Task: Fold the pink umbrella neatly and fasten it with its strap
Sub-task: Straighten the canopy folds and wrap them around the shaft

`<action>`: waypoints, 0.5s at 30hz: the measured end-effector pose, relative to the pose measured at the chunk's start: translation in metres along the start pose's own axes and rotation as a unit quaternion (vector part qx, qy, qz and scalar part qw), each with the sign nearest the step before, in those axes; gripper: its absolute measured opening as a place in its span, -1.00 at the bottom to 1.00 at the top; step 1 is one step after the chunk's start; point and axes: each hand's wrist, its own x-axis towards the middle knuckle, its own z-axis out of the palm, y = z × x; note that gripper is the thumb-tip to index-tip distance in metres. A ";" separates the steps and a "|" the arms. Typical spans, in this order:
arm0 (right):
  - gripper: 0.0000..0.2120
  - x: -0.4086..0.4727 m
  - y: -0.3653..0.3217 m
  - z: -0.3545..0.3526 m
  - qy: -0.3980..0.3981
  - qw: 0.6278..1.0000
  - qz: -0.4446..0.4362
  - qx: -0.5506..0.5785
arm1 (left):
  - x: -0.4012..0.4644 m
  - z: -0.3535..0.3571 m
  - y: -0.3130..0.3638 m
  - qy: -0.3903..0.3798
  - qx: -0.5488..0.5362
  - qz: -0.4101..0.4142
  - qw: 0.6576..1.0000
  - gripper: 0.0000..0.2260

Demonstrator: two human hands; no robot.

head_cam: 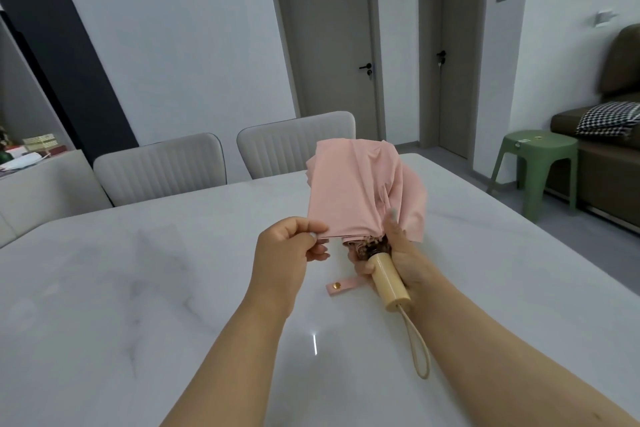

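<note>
The pink umbrella (356, 187) is collapsed and held upright above the white marble table (138, 288), its canopy loose and puffed. My right hand (398, 253) grips it at the base of the canopy, just above the pale wooden handle (388, 284), thumb up against the fabric. My left hand (287, 250) pinches the lower left edge of one canopy panel. The pink strap (341, 286) with its gold snap hangs below, lying flat on the table. A beige wrist loop (419, 347) dangles from the handle's end.
Two light grey chairs (221, 159) stand at the table's far side. A green stool (536, 163) and a brown sofa (609, 149) with a checked cloth are at the right. Closed doors are in the back wall.
</note>
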 end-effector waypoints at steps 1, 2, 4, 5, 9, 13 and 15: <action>-0.35 0.000 0.000 0.000 0.008 1.000 -0.004 -0.011 | -0.001 0.001 0.001 0.005 -0.001 0.001 1.000 -0.70; -0.43 -0.001 0.000 0.001 0.016 1.000 -0.008 -0.021 | -0.002 0.003 0.001 0.007 -0.006 0.001 1.000 -0.70; -0.52 -0.002 0.000 0.001 0.027 0.999 -0.013 -0.044 | -0.004 0.007 0.001 0.005 -0.022 0.002 1.000 -0.71; -0.53 -0.002 0.000 0.000 0.031 0.998 -0.015 -0.051 | -0.005 0.009 0.001 0.001 -0.030 0.003 1.000 -0.75; -0.50 0.001 -0.001 -0.001 0.045 0.996 -0.032 -0.070 | -0.011 0.021 -0.002 0.018 -0.032 0.019 0.999 -0.87; -0.39 0.003 0.000 -0.004 0.072 0.993 -0.039 -0.081 | -0.014 0.033 -0.001 0.071 -0.051 -0.012 0.996 -0.72; -0.39 0.003 0.000 -0.003 0.071 0.994 -0.037 -0.068 | -0.015 0.034 0.000 0.070 -0.121 -0.047 0.989 -0.66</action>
